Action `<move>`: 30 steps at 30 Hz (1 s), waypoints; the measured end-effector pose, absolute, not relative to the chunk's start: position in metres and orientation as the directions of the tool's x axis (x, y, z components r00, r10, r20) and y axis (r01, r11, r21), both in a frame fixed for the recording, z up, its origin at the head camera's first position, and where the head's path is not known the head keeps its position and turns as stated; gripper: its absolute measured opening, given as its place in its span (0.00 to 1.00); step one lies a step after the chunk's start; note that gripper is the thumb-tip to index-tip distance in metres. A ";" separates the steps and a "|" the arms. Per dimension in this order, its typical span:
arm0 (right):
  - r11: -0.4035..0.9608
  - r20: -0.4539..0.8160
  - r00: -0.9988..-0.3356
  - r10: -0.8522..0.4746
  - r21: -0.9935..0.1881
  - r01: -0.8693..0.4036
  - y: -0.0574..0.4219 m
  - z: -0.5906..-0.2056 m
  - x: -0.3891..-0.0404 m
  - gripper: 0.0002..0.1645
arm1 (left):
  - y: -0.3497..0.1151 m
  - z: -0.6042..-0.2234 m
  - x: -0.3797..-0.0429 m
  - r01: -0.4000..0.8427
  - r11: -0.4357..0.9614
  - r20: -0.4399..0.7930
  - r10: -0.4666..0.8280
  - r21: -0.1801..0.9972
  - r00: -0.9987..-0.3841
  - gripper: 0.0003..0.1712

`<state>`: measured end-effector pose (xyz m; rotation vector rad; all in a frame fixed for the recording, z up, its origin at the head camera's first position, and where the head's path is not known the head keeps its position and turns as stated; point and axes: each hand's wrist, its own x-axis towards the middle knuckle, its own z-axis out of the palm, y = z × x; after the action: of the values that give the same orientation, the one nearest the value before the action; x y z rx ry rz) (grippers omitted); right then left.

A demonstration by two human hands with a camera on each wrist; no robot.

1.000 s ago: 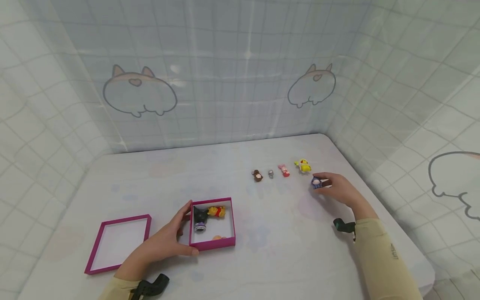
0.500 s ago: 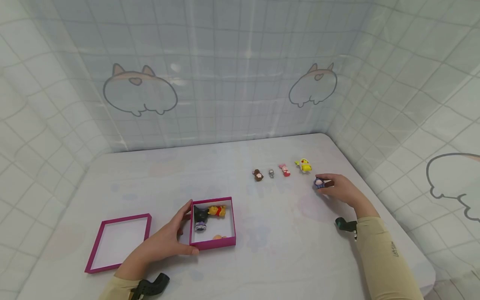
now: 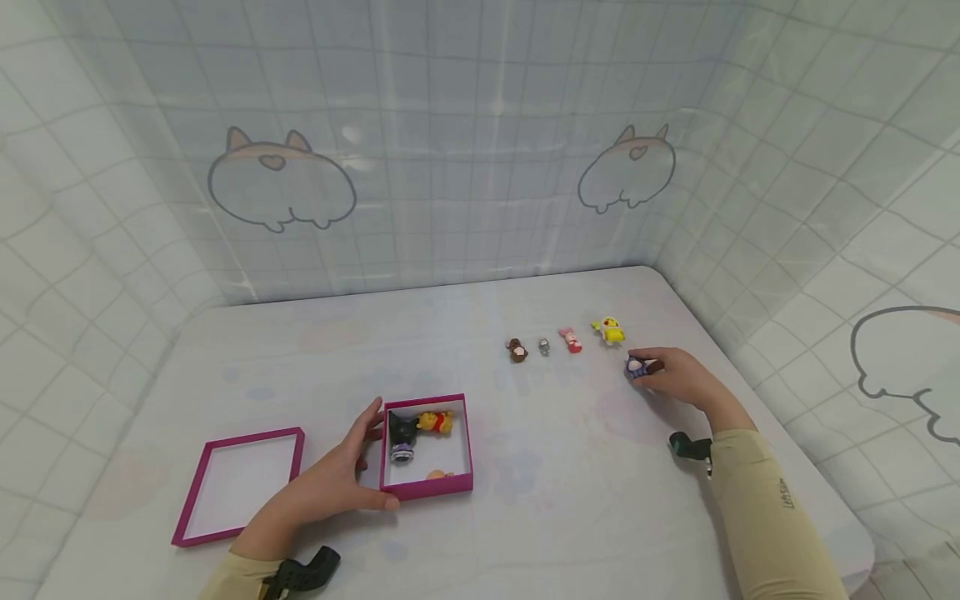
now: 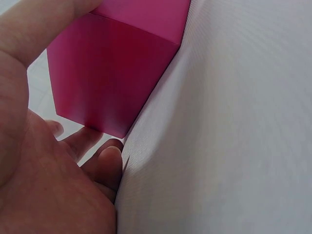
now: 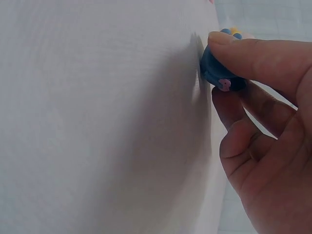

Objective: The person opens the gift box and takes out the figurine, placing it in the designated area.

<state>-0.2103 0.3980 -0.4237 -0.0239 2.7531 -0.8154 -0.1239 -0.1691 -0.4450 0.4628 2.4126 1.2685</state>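
My left hand [image 3: 322, 483] grips the magenta box [image 3: 431, 487] at its left end, thumb along the front wall and fingers on the left side. Inside the white interior lie a black figurine [image 3: 402, 429], a yellow bear figurine [image 3: 435, 422] in red, and a peach-coloured piece [image 3: 439, 474] partly hidden by the front wall. Over at the right, my right hand [image 3: 682, 382] pinches a small blue figurine [image 3: 636, 367] between thumb and fingers, close to the tabletop. The right wrist view shows the blue figurine [image 5: 214, 70] with a pink mark on its side.
Beyond the right hand runs a row of small figurines: brown [image 3: 517, 350], grey [image 3: 543, 347], pink [image 3: 570, 340] and yellow [image 3: 609, 331]. A magenta-edged lid [image 3: 255, 436] lies left of the box, partly behind the left forearm. Tile-patterned curtains surround the white table.
The right hand has shifted very slightly to the right, and the blue figurine in its fingers has turned a little. The left hand and box stay in place.
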 end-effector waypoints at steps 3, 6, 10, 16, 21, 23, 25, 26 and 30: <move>0.846 -0.253 -0.962 -0.099 -0.530 0.052 0.397 -0.423 -0.211 0.36 | -0.169 -0.446 -0.124 0.115 0.540 -0.172 0.451 0.833 -0.876 0.78; 0.848 -0.242 -0.964 -0.109 -0.529 0.037 0.397 -0.423 -0.211 0.35 | -0.169 -0.446 -0.124 0.119 0.536 -0.169 0.456 0.836 -0.874 0.77; 0.855 -0.235 -0.965 -0.115 -0.519 0.025 0.397 -0.422 -0.212 0.35 | -0.169 -0.445 -0.124 0.113 0.533 -0.175 0.460 0.839 -0.871 0.76; 0.866 -0.235 -0.961 -0.145 -0.501 -0.008 0.400 -0.421 -0.213 0.34 | -0.169 -0.447 -0.123 0.104 0.543 -0.186 0.453 0.833 -0.872 0.76; 0.863 -0.232 -0.960 -0.159 -0.504 -0.021 0.400 -0.421 -0.214 0.34 | -0.169 -0.447 -0.123 0.102 0.542 -0.186 0.449 0.834 -0.874 0.76; 0.858 -0.230 -0.959 -0.167 -0.512 -0.027 0.399 -0.420 -0.215 0.34 | -0.169 -0.447 -0.123 0.100 0.540 -0.186 0.449 0.836 -0.874 0.76; 0.855 -0.232 -0.957 -0.174 -0.517 -0.030 0.398 -0.420 -0.215 0.34 | -0.169 -0.448 -0.123 0.101 0.539 -0.185 0.450 0.836 -0.874 0.76; 0.854 -0.234 -0.956 -0.176 -0.519 -0.030 0.398 -0.420 -0.216 0.34 | -0.169 -0.448 -0.123 0.101 0.539 -0.185 0.450 0.836 -0.873 0.75; 0.856 -0.245 -0.955 -0.169 -0.517 -0.019 0.397 -0.421 -0.216 0.36 | -0.169 -0.449 -0.123 0.100 0.540 -0.189 0.452 0.835 -0.872 0.75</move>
<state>-0.2161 0.3969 -0.4211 -0.1427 2.7486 -0.7617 -0.1231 -0.1686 -0.4488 0.4523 2.3977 1.2649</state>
